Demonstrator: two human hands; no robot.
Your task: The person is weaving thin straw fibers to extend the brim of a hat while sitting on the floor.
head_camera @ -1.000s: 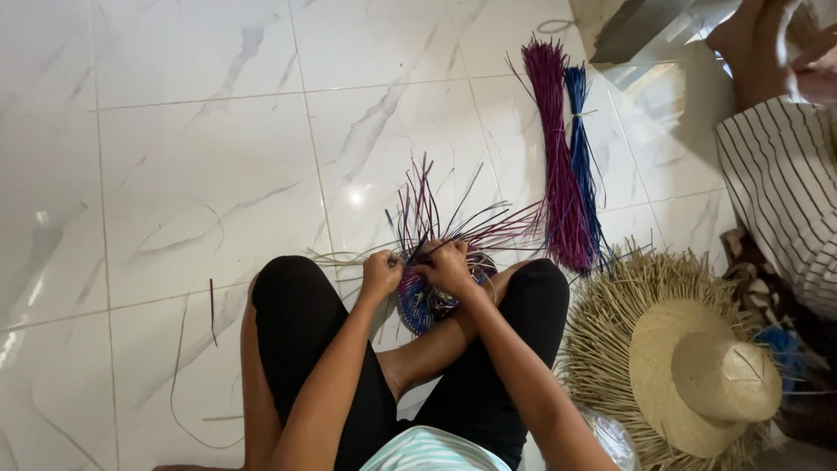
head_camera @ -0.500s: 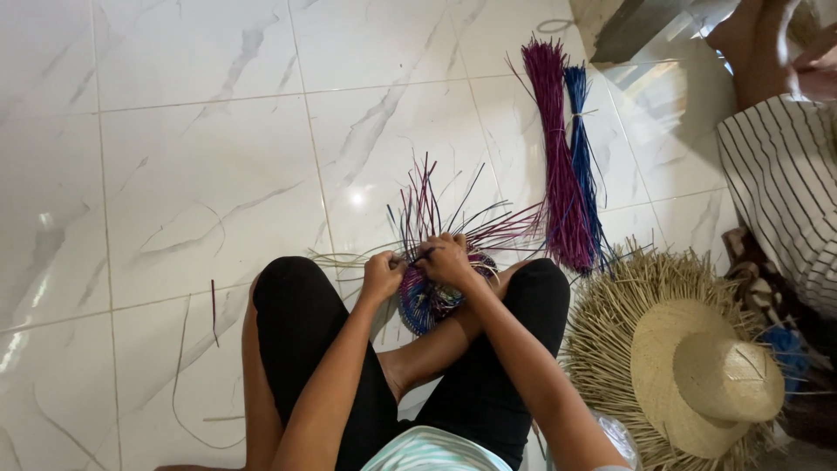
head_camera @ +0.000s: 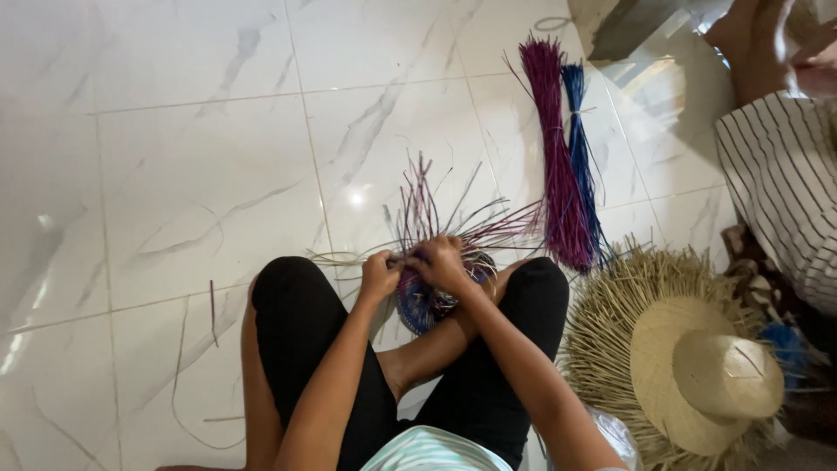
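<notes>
Fingers of both hands (head_camera: 418, 266) gripping woven piece (head_camera: 427, 301) | straw hat (head_camera: 697, 375) right | strand bundles (head_camera: 567, 166) beyond

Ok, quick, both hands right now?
Left hand: closed, pinching straw strands.
Right hand: closed on the purple-and-blue woven piece.

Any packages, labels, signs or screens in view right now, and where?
No labels, signs or screens show.
Clear crinkled plastic bag: on the floor by the right forearm, beside the unfinished straw hat; contents cannot be told.
</notes>
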